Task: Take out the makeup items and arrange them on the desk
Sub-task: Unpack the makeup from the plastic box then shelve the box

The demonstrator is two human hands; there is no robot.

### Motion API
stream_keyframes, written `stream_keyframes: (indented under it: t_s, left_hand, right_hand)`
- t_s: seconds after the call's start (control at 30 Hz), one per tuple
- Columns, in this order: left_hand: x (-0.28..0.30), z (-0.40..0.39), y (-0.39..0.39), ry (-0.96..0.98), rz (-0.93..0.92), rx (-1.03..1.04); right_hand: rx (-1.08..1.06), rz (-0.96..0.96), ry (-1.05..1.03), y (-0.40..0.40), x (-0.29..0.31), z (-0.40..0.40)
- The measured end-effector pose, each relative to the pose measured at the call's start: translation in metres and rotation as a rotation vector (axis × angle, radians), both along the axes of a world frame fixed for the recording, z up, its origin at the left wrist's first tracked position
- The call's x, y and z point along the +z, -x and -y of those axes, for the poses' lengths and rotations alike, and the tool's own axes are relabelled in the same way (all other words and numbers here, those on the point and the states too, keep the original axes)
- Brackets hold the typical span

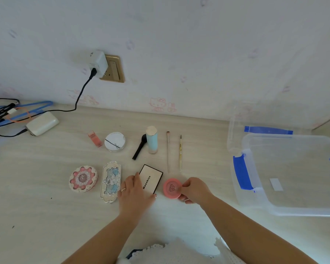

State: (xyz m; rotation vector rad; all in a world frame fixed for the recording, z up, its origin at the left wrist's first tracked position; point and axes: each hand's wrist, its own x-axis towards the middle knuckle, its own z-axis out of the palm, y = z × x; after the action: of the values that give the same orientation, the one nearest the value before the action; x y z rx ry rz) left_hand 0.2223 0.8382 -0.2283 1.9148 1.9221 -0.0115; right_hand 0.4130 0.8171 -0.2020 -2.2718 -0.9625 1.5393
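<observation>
On the pale wooden desk [46, 206] lie two rows of makeup. The back row holds a pink tube [94, 139], a round white compact [114, 141], a black applicator [139, 148], a light blue bottle [152, 139] and two thin brushes [168, 151] [180, 153]. In front are a round pink flower compact [83, 179], an ornate blue palette [111, 181], a white black-edged palette [151, 178] and a small round pink compact [171, 188]. My left hand [134, 194] grips the white palette's near left side. My right hand [193, 190] holds the pink compact's right edge.
A clear plastic box [286, 204] with blue latches stands at the right, its lid [236, 130] behind it. At the back left lie a white power bank [42, 123], tangled cables [4, 113] and a charger [97, 62] plugged into the wall socket.
</observation>
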Motion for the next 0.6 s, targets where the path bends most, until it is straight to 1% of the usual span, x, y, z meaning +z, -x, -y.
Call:
stream_keyframes:
  t_s: [0.13, 0.33, 0.4, 0.5, 0.6]
  left_hand:
    - [0.001, 0.003, 0.0, 0.027, -0.019, -0.029]
    - [0.007, 0.011, 0.003, 0.01, 0.056, -0.014]
    - [0.014, 0.013, 0.001, -0.053, 0.157, -0.02]
    - [0.035, 0.011, -0.008, -0.149, 0.403, -0.066]
    - [0.065, 0.003, -0.031, -0.122, 0.684, -0.028]
  right_hand:
    - [0.007, -0.011, 0.007, -0.003, -0.002, 0.0]
    - [-0.029, -0.02, -0.025, -0.003, -0.002, 0.002]
    - [-0.104, -0.05, -0.057, -0.005, 0.001, 0.003]
    - [-0.269, -0.173, -0.182, -0.007, 0.021, 0.004]
    - [-0.411, -0.339, -0.308, -0.01, 0.058, 0.002]
